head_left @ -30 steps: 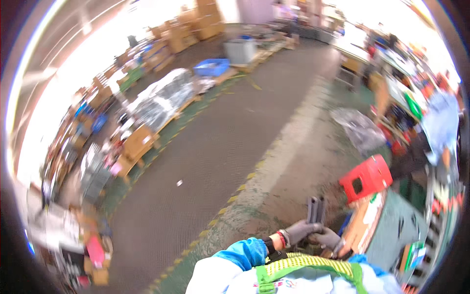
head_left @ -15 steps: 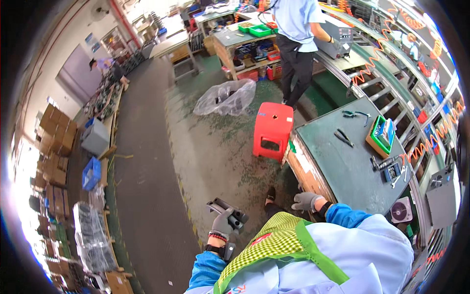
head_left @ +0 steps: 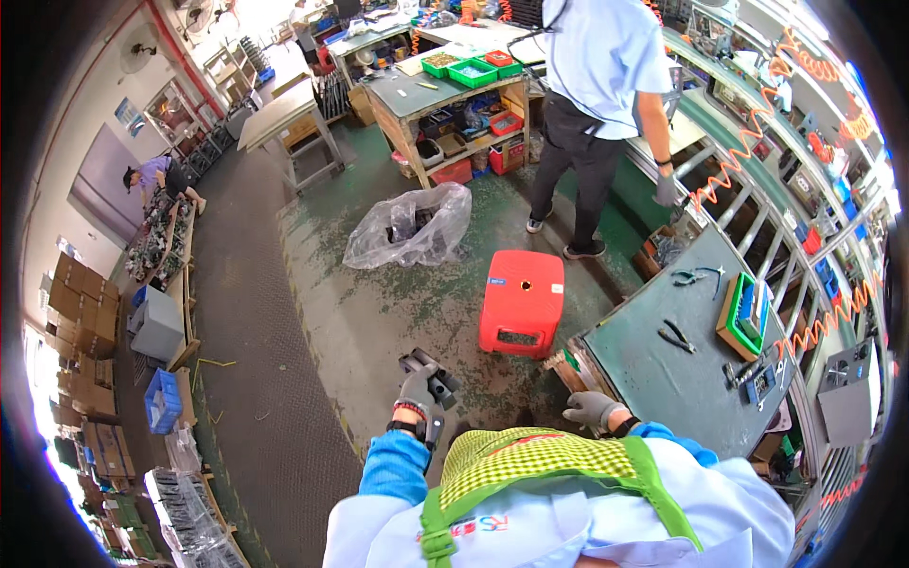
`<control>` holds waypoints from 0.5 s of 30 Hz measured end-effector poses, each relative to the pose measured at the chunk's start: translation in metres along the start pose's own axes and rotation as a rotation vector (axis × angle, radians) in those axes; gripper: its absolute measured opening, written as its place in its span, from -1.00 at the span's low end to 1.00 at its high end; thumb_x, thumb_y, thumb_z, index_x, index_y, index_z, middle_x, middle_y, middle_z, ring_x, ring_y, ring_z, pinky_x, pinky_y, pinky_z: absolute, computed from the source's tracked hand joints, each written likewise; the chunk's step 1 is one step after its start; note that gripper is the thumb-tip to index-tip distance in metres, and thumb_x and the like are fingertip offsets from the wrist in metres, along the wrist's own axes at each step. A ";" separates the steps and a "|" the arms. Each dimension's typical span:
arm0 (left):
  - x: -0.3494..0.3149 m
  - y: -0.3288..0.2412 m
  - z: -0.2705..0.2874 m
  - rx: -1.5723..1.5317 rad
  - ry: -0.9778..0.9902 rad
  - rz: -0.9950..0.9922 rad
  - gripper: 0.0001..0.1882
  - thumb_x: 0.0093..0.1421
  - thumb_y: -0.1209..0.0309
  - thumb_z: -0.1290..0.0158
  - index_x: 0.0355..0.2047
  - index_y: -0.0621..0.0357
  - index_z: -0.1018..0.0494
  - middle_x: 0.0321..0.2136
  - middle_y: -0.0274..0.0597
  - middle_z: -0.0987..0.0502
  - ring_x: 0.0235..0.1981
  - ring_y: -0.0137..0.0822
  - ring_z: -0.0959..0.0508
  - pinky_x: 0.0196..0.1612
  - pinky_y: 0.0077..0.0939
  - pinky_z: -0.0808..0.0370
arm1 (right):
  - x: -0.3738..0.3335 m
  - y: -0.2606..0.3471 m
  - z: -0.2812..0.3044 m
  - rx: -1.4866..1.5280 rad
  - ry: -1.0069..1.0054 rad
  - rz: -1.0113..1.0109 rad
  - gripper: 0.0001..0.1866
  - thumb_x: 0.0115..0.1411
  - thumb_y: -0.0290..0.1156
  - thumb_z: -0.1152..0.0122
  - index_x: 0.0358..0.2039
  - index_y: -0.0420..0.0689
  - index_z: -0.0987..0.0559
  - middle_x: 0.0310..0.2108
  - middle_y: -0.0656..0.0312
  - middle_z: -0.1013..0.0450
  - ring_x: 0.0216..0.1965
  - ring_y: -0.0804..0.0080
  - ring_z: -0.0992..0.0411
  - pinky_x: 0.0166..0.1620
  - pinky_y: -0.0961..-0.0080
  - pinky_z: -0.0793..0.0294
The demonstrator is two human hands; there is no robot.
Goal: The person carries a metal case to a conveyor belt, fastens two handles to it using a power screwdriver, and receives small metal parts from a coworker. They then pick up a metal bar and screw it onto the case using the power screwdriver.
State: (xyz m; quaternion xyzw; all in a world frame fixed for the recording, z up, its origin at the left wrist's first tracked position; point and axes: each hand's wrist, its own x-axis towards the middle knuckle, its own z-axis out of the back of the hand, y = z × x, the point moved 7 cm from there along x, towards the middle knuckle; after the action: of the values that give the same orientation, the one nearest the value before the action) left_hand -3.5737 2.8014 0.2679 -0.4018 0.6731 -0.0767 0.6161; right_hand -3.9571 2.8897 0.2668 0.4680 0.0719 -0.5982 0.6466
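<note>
My left hand (head_left: 414, 388), in a grey glove, is closed around dark metal pieces (head_left: 442, 382) that look like short channel-shaped brackets. The pieces stick out past the fingers on both sides, and the palm hides how many there are. My right hand (head_left: 591, 409), also gloved in grey, holds nothing and has its fingers loosely bent and partly apart. It is beside the near left corner of a green-topped workbench (head_left: 644, 379). A red plastic stool (head_left: 524, 293) stands on the floor just ahead of both hands.
Pliers (head_left: 676, 335), a green parts bin (head_left: 744, 317) and a power driver (head_left: 741, 374) lie on the bench. Crumpled clear plastic sheeting (head_left: 412, 227) is on the floor ahead. A co-worker (head_left: 597, 104) stands beside the roller conveyor (head_left: 748, 213). Cartons (head_left: 83, 303) line the left wall.
The stool, bench and co-worker appear closer and lower as my view moves forward. My left hand keeps its hold on the dark pieces. The co-worker's arm now hangs down, away from the dark box.
</note>
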 end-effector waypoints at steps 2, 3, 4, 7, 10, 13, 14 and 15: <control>0.049 -0.027 -0.014 0.039 0.151 0.007 -0.84 0.24 0.27 -0.03 -0.40 0.06 -0.46 -0.57 -0.26 -0.53 -0.70 -0.38 -0.42 -0.60 -0.54 -0.39 | 0.002 0.000 0.013 0.053 -0.076 -0.038 -0.44 0.18 0.05 -0.15 -0.08 -0.22 -0.53 -0.14 -0.10 -0.53 -0.07 -0.06 -0.48 -0.07 0.16 -0.44; 0.083 -0.038 -0.015 -0.012 0.071 0.122 -0.79 0.27 0.27 0.03 -0.40 0.12 -0.46 -0.61 -0.17 -0.57 -0.76 -0.34 -0.42 -0.65 -0.55 -0.39 | 0.001 -0.007 0.013 0.064 -0.074 -0.122 -0.46 0.18 0.03 -0.16 -0.08 -0.21 -0.53 -0.15 -0.08 -0.54 -0.06 -0.03 -0.48 -0.08 0.16 -0.45; 0.109 -0.051 -0.022 0.050 0.170 0.129 -0.68 0.31 0.25 0.13 -0.43 0.20 -0.49 -0.61 -0.09 -0.59 -0.76 -0.28 -0.46 -0.63 -0.47 -0.43 | 0.001 -0.013 0.012 0.055 -0.097 -0.220 -0.47 0.18 0.02 -0.16 -0.08 -0.21 -0.53 -0.15 -0.07 -0.54 -0.06 -0.01 -0.49 -0.09 0.17 -0.47; 0.193 -0.108 -0.047 0.427 0.303 0.041 -0.54 0.32 0.20 0.25 -0.47 0.21 -0.55 -0.64 -0.10 -0.57 -0.76 -0.20 -0.45 -0.59 -0.31 -0.45 | -0.002 -0.023 -0.001 0.425 -0.281 -0.339 -0.52 0.19 -0.03 -0.16 -0.08 -0.18 -0.56 -0.20 -0.02 -0.57 -0.08 0.09 -0.52 -0.06 0.25 -0.48; 0.263 -0.174 -0.081 0.102 0.298 0.164 -0.57 0.29 0.22 0.20 -0.51 0.21 -0.54 -0.72 -0.21 -0.50 -0.78 -0.32 -0.40 -0.70 -0.42 -0.33 | -0.003 -0.022 -0.035 0.442 -0.303 -0.572 -0.51 0.18 -0.03 -0.17 -0.07 -0.17 -0.57 -0.20 -0.01 -0.57 -0.08 0.12 -0.53 -0.02 0.30 -0.48; 0.323 -0.265 -0.123 0.179 0.377 0.004 -0.68 0.25 0.25 0.11 -0.44 0.22 -0.51 -0.61 -0.18 -0.55 -0.82 -0.39 -0.37 -0.76 -0.55 -0.26 | -0.005 0.003 -0.063 0.516 -0.246 -0.729 -0.50 0.16 -0.01 -0.18 -0.07 -0.16 -0.57 -0.17 -0.02 -0.57 -0.06 0.12 -0.53 0.00 0.32 -0.47; 0.341 -0.300 -0.140 0.107 0.435 -0.132 -0.73 0.24 0.26 0.07 -0.47 0.16 -0.49 -0.61 -0.19 -0.53 -0.76 -0.42 -0.38 -0.74 -0.56 -0.29 | -0.008 0.015 -0.070 0.529 -0.238 -0.781 -0.49 0.16 0.00 -0.19 -0.06 -0.15 -0.57 -0.17 -0.02 -0.57 -0.06 0.12 -0.53 0.00 0.32 -0.47; 0.361 -0.333 -0.155 0.133 0.475 -0.263 -0.76 0.23 0.26 0.03 -0.50 0.10 -0.47 -0.61 -0.21 -0.52 -0.71 -0.46 -0.39 -0.71 -0.56 -0.32 | -0.009 0.026 -0.073 0.544 -0.236 -0.819 -0.49 0.15 0.01 -0.19 -0.06 -0.15 -0.57 -0.16 -0.02 -0.56 -0.05 0.12 -0.53 0.01 0.33 -0.47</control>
State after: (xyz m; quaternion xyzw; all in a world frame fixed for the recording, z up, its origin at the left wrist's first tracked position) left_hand -3.5336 2.2895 0.2252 -0.4152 0.7341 -0.2922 0.4509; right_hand -3.9037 2.9428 0.2461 0.4818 0.0175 -0.8487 0.2172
